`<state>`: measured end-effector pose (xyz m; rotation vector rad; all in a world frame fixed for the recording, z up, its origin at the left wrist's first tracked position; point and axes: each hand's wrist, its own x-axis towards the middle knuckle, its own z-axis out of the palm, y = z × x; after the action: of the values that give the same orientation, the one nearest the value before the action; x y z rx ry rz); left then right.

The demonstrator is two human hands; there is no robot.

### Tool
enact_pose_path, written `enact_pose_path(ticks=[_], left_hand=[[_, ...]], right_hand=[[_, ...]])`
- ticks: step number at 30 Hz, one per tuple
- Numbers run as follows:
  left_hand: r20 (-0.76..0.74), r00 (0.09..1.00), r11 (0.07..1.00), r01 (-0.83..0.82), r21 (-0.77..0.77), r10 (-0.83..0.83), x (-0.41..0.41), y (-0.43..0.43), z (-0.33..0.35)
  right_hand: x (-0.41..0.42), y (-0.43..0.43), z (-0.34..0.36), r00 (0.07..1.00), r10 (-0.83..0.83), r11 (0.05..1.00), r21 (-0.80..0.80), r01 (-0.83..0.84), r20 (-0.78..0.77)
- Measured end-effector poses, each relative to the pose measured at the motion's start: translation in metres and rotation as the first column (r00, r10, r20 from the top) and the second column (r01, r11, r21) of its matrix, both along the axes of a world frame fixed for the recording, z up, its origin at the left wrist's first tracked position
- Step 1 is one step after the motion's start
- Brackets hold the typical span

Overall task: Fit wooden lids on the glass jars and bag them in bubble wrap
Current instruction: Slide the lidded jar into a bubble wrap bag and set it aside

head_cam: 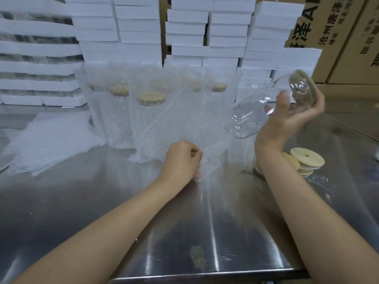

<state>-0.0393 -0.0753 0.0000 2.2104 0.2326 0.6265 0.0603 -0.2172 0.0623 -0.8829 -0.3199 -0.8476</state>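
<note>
My right hand (291, 117) holds the lidded jar (252, 117) tilted; my left hand (180, 158) pinches a bag (209, 144). Bagging step: next I'd spread its mouth and slide the jar in.

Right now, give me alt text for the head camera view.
A person's right hand holds a lidded glass jar tilted above a steel table while the left hand grips the edge of a bubble wrap bag. Bagged jars stand behind, before stacked white foam boxes; spare wooden lids lie beside the right forearm.
</note>
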Motion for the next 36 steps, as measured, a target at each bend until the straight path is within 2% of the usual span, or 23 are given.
enact_pose_path(ticks=[4,9,12,14,17,21,25,27,29,31,33,36], left_hand=[[-0.026,1.0,0.971,-0.01,-0.237,0.004,0.008,-0.004,-0.006],[0.056,0.998,0.844,-0.002,-0.536,0.038,0.014,-0.01,-0.002],[0.183,0.977,0.779,0.031,-0.627,0.108,0.009,-0.01,0.01],[0.244,0.96,0.791,0.045,-0.611,0.134,0.004,-0.01,0.016],[0.3,0.946,0.861,0.047,-0.506,0.124,-0.001,-0.012,0.019],[0.349,0.931,0.975,-0.024,-0.221,0.102,-0.003,-0.016,0.014],[0.41,0.912,0.992,0.055,-0.116,-0.002,-0.005,-0.018,0.011],[0.407,0.905,0.991,0.131,0.012,-0.125,-0.007,-0.017,0.008],[0.325,0.916,0.96,0.166,0.224,-0.235,-0.006,-0.019,0.003],[0.286,0.929,0.887,0.085,0.454,-0.236,-0.002,-0.022,-0.002],[0.339,0.928,0.775,-0.097,0.624,-0.157,0.004,-0.029,-0.003],[0.492,0.863,0.612,-0.331,0.718,-0.111,0.019,-0.037,0.002]], right_hand=[[-0.004,-0.008,0.011,0.982,0.186,0.977,0.118,-0.18,-0.041],[-0.014,0.005,0.008,0.895,0.435,0.899,-0.02,-0.439,-0.101],[-0.021,0.015,-0.001,0.931,0.342,0.918,-0.164,-0.36,-0.129],[-0.022,0.018,-0.008,0.961,0.241,0.942,-0.204,-0.265,-0.132],[-0.017,0.017,-0.012,0.968,0.179,0.96,-0.184,-0.21,-0.174],[-0.015,0.018,-0.013,0.969,0.16,0.965,-0.178,-0.194,-0.19],[-0.014,0.019,-0.013,0.966,0.115,0.978,-0.144,-0.151,-0.233],[-0.014,0.021,-0.014,0.956,0.108,0.984,-0.107,-0.142,-0.273],[-0.015,0.023,-0.014,0.946,0.104,0.986,-0.093,-0.139,-0.307],[-0.016,0.025,-0.014,0.937,0.105,0.987,-0.079,-0.138,-0.334],[-0.018,0.028,-0.013,0.927,0.104,0.989,-0.063,-0.136,-0.361],[-0.023,0.036,-0.016,0.912,0.056,0.989,-0.101,-0.106,-0.406]])
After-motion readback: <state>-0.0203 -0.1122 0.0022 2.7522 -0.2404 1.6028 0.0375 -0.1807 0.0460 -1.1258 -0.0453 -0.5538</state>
